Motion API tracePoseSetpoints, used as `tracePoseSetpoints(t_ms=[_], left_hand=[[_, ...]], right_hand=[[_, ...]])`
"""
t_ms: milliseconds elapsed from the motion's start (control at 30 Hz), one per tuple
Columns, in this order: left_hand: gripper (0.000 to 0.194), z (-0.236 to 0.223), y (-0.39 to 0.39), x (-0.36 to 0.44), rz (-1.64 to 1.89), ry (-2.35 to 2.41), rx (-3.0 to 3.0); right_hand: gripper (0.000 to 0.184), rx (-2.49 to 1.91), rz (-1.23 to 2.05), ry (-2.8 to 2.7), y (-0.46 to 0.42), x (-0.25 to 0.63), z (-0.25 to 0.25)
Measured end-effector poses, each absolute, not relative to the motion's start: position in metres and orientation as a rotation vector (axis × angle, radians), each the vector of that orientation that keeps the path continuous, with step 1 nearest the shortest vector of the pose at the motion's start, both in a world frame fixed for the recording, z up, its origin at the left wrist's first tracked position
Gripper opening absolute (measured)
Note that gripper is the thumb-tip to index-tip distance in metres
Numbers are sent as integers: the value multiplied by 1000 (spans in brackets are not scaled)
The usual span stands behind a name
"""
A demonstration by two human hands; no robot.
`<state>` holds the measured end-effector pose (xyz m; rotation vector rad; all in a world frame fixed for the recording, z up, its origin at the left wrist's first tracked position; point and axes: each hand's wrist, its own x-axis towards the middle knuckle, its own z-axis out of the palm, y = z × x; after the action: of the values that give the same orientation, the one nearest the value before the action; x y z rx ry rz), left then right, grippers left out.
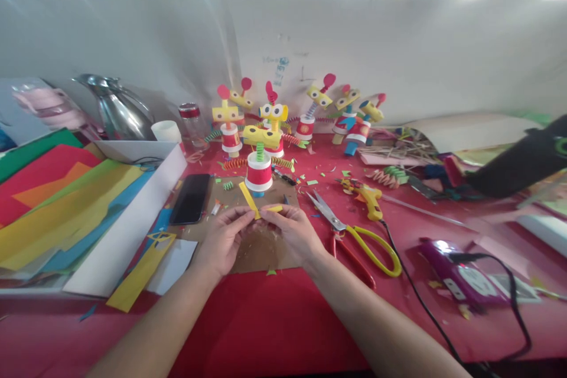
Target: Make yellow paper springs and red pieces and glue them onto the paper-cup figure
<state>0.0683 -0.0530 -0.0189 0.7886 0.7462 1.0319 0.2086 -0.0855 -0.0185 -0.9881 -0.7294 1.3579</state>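
Both my hands meet over a brown cardboard sheet [266, 248] on the red table [266, 319]. My left hand [221, 239] pinches the lower end of a yellow paper strip [248, 199] that slants up and away. My right hand [295, 231] pinches the strip's other, folded end at about the same spot. Just beyond my fingers stands a paper-cup figure [259, 174] with a red band, a green spring neck and a yellow head.
Several more cup figures [305, 118] line the back wall. Scissors [354, 233] and a yellow glue gun [370, 198] lie to the right, with a purple power strip [460, 274]. A black phone [191, 199], a white box of coloured paper [66, 207] and a steel kettle [117, 109] sit left.
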Motion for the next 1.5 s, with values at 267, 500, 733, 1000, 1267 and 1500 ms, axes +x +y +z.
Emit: tracePoseSetpoints(t_ms=[267, 500, 733, 1000, 1267, 1500], left_hand=[[25, -9, -54, 64, 1024, 840, 919], [33, -14, -54, 70, 1251, 800, 900], [29, -15, -61, 75, 1194, 783, 897], [29, -18, -52, 67, 1028, 782, 774], [28, -17, -50, 64, 956, 864, 849], [28, -16, -52, 67, 1061, 871, 846]], right_hand=[[18, -983, 1359, -836, -85, 211, -17], [22, -958, 1262, -819, -89, 202, -17], [21, -1029, 1132, -831, -88, 201, -21], [20, -1014, 1296, -848, -86, 214, -14], [31, -1099, 1334, -881, -86, 217, -12], [29, -1039, 1336, -862, -86, 213, -13]])
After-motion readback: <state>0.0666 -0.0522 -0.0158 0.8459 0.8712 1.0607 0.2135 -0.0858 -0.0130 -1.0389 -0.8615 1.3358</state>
